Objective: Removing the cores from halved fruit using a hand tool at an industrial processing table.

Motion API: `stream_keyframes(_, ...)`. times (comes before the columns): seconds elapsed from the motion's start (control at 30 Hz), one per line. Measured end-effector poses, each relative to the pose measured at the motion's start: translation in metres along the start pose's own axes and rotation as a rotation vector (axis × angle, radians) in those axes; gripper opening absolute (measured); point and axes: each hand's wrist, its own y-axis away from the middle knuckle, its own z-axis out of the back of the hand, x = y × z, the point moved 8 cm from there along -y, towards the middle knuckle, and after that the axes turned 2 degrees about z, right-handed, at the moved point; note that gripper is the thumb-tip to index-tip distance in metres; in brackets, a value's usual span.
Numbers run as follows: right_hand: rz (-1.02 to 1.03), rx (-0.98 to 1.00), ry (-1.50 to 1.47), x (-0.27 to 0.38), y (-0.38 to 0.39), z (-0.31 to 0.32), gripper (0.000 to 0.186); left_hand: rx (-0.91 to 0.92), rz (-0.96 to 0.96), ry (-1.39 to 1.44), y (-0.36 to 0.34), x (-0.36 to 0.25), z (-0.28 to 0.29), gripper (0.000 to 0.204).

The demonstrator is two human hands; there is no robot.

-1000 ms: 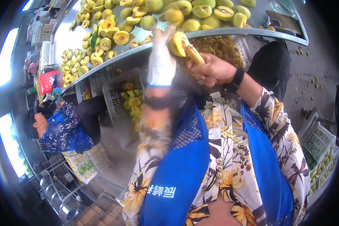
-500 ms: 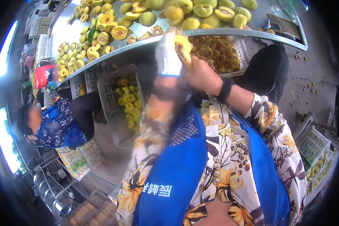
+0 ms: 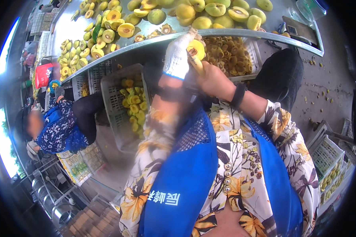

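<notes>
My left hand (image 3: 176, 57), in a white knit glove, is closed around a halved yellow peach (image 3: 200, 46) just below the table's edge. The peach's cut face is turned toward my right hand, with brownish red at its centre. My bare right hand (image 3: 216, 80) grips the yellowish handle of a slim pitting tool (image 3: 197, 65). The tool's tip meets the cut face; how deep it goes is hidden. Beneath both hands stands a crate (image 3: 257, 59) full of brown-yellow stones and scraps (image 3: 228, 53).
Peach halves (image 3: 125, 30) and whole peaches (image 3: 156, 17) lie on the metal table (image 3: 146, 46). Left of my legs, a crate (image 3: 111, 106) holds yellow halves. A co-worker (image 3: 63, 124) sits at the left. Stacked crates (image 3: 330, 156) stand right; a tray (image 3: 302, 33) lies at the table's right end.
My left hand has tilted slightly, and the peach half shows more of its reddish centre. My right hand stays close with the tool. The co-worker's hands have shifted.
</notes>
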Motion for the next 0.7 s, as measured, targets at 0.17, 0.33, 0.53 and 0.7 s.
stream_keyframes(0.17,-0.201,0.184,-0.405,0.004,0.003,-0.007,0.014,-0.115,-0.189,0.092,0.002,-0.002,0.012,0.043)
stream_keyframes(0.33,-0.247,0.243,-0.443,-0.003,0.006,-0.014,0.010,-0.211,-0.140,-0.068,-0.001,0.005,0.023,0.045)
stream_keyframes(0.53,-0.422,0.391,-0.762,-0.011,0.015,-0.030,0.010,-0.201,-0.055,0.086,-0.002,0.016,0.017,0.038)
stream_keyframes(0.7,-0.425,0.556,-1.048,0.010,0.019,-0.035,0.013,-0.113,0.032,0.337,0.001,0.021,0.017,0.032)
